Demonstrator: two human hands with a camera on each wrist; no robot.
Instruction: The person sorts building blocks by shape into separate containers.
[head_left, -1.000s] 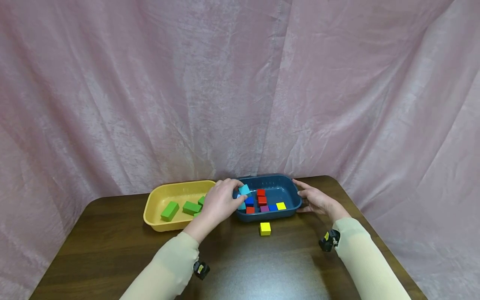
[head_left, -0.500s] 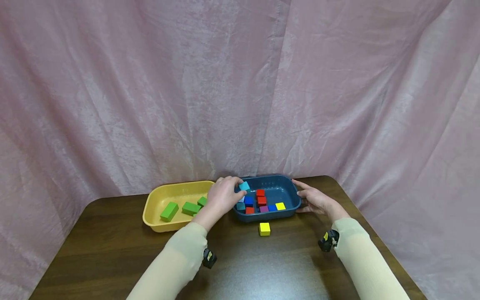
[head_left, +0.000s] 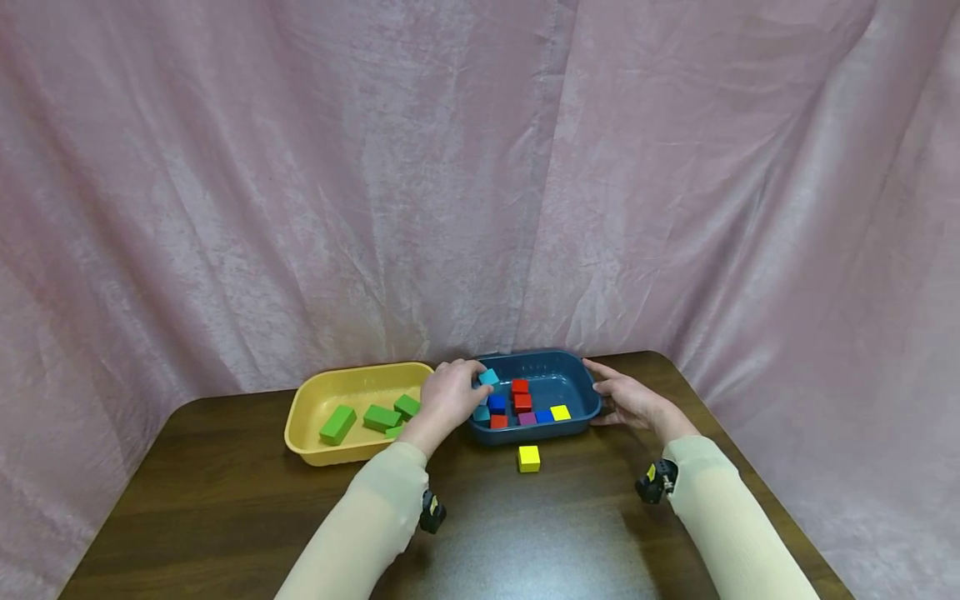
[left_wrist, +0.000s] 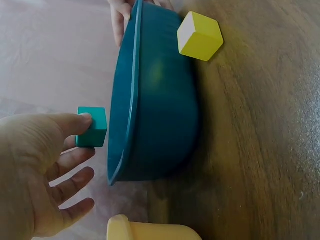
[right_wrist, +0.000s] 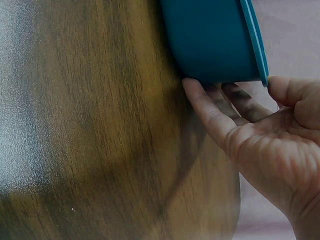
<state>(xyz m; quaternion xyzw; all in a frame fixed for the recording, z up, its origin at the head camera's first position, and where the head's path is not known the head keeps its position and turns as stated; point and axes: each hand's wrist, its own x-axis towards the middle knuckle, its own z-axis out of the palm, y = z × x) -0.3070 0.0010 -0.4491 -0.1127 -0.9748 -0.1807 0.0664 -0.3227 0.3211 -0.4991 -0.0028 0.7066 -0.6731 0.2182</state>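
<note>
My left hand (head_left: 448,395) pinches a light blue cube (head_left: 489,379) between thumb and fingertip, over the left end of the dark blue tray (head_left: 573,383). In the left wrist view this cube (left_wrist: 92,127) looks teal and stands just outside the tray's rim line, with the other fingers spread below it. At the tray's right end, my right hand (head_left: 630,400) touches the wall with fairly straight fingers. The right wrist view has its thumb at the rim and its fingertips against the lower wall. Red cubes (head_left: 522,403), a purple cube (head_left: 527,418) and several others lie inside the tray.
A yellow tray (head_left: 300,417) with several green blocks (head_left: 338,425) stands left of the blue one, partly behind my left hand. One yellow cube (head_left: 528,459) sits on the wooden table (head_left: 540,533) in front of the blue tray. A pink curtain (head_left: 480,167) hangs behind.
The left forearm and wrist have swung to the right, while the pinched cube stays nearly in place over the tray. My right hand has stayed against the tray's end.
</note>
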